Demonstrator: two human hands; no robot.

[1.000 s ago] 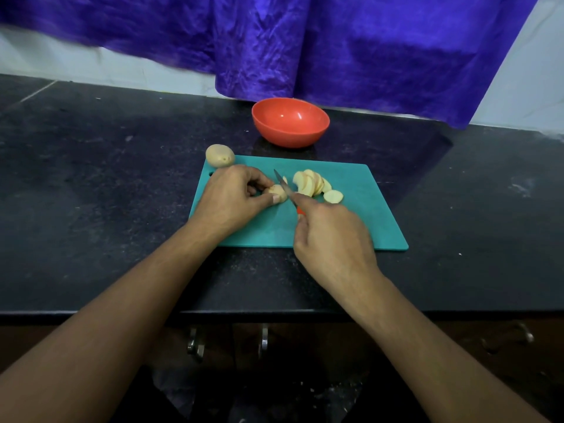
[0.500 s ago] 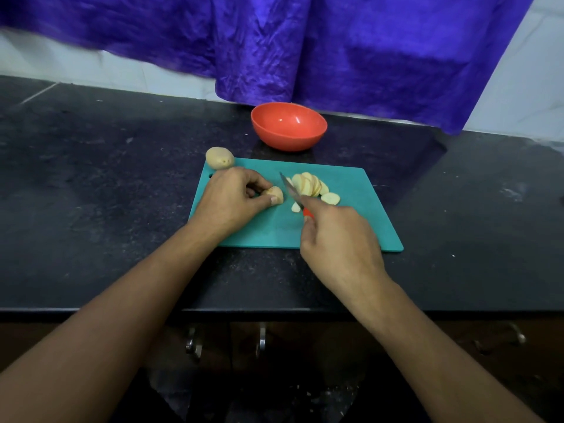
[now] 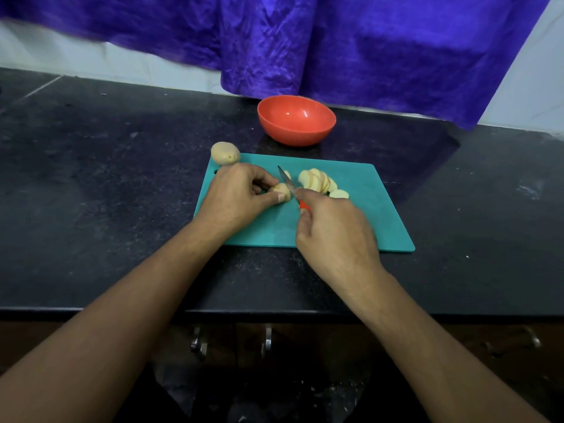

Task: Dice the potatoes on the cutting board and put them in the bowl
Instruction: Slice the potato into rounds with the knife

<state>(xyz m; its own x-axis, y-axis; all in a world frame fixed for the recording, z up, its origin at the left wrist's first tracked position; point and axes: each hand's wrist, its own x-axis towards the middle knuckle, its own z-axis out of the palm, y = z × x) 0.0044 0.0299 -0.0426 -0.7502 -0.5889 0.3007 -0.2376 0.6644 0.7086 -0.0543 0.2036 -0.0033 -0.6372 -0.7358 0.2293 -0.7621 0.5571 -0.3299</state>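
Note:
A teal cutting board (image 3: 366, 215) lies on the black counter. My left hand (image 3: 238, 196) pinches the remaining end of a potato (image 3: 282, 190) on the board. My right hand (image 3: 335, 236) grips a small knife (image 3: 287, 183) with a red handle, its blade standing right beside that potato end. A fanned pile of potato slices (image 3: 317, 181) lies just right of the blade. A whole unpeeled potato (image 3: 225, 152) sits at the board's far left corner. The orange bowl (image 3: 296, 120) stands behind the board with nothing in it.
A purple cloth (image 3: 335, 41) hangs over the wall behind the counter. The black counter (image 3: 106, 178) spreads wide on both sides of the board. Cabinet handles (image 3: 267, 340) show below the counter's front edge.
The knife blade has come back left from the slice pile to the potato end that my left hand holds. The view has shifted slightly.

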